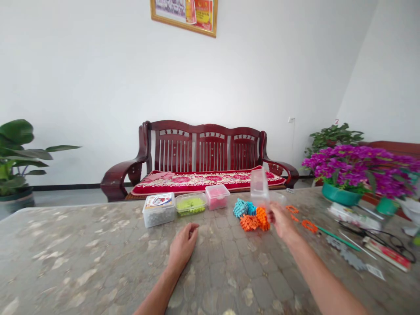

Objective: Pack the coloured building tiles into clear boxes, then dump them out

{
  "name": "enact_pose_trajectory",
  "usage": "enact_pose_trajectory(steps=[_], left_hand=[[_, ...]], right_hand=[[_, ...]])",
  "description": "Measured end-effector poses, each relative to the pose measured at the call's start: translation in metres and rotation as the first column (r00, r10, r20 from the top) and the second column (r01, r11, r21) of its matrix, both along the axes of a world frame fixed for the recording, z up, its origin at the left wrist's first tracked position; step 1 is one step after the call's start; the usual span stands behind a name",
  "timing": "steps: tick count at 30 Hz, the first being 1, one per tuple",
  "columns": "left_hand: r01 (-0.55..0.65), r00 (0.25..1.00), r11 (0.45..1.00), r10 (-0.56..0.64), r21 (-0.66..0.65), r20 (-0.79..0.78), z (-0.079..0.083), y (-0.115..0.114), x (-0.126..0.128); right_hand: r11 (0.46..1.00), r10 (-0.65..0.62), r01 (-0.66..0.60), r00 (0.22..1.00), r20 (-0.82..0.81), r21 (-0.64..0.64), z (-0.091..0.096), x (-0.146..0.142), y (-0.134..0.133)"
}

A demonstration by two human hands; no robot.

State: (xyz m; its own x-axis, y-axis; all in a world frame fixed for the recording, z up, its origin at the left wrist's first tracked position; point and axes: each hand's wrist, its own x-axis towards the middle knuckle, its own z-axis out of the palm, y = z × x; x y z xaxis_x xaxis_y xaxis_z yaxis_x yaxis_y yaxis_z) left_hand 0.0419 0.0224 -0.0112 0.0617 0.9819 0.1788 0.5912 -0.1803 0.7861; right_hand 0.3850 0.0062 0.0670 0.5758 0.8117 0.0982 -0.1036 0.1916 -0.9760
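Observation:
My right hand [280,218] is closed on a clear plastic box [260,187], holding it upright above the table. Just left of that hand lie an orange pile of small pieces [254,221] and a teal pile [243,207]. My left hand [182,246] rests on the stone-patterned table [82,262], fingers loosely curled, holding nothing. Beyond it stand a white-filled box [159,210], a box of green pieces [190,204] and a box of pink pieces [217,196].
More orange pieces [308,225], a green stick [337,238], grey pieces [349,256], glasses [387,238] and a potted purple flower [357,173] sit on the right. A wooden bench [200,159] with a red cushion stands behind the table. A leafy plant [16,162] is at left.

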Motion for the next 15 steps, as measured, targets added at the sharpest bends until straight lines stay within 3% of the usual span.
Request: enact_pose_trajectory(steps=[2,4,6,9,12,15], left_hand=[[0.046,0.985,0.999,-0.048,0.013,0.167,0.0,-0.001,0.0],[0.071,0.942,0.997,-0.072,0.016,0.328,0.0,-0.004,0.0],[0.049,0.895,0.999,-0.054,0.023,0.443,-0.001,-0.006,-0.001],[-0.038,0.872,0.996,-0.008,0.084,0.489,-0.004,-0.008,-0.005],[-0.068,0.896,0.993,0.02,0.093,0.443,-0.007,-0.008,-0.009],[-0.02,0.916,0.997,-0.012,0.078,0.4,-0.01,-0.01,-0.012]], right_hand=[[0.987,0.144,-0.134,0.981,0.129,-0.087,-0.009,-0.043,-0.013],[0.961,0.247,-0.188,0.915,0.319,-0.203,-0.017,-0.081,-0.023],[0.942,0.308,-0.172,0.786,0.536,-0.289,-0.023,-0.111,-0.032],[0.939,0.332,-0.098,0.515,0.791,-0.33,-0.026,-0.141,-0.043],[0.975,0.222,-0.039,0.278,0.935,-0.219,-0.028,-0.158,-0.057],[0.994,-0.007,-0.105,0.133,0.991,0.021,-0.034,-0.17,-0.075]])
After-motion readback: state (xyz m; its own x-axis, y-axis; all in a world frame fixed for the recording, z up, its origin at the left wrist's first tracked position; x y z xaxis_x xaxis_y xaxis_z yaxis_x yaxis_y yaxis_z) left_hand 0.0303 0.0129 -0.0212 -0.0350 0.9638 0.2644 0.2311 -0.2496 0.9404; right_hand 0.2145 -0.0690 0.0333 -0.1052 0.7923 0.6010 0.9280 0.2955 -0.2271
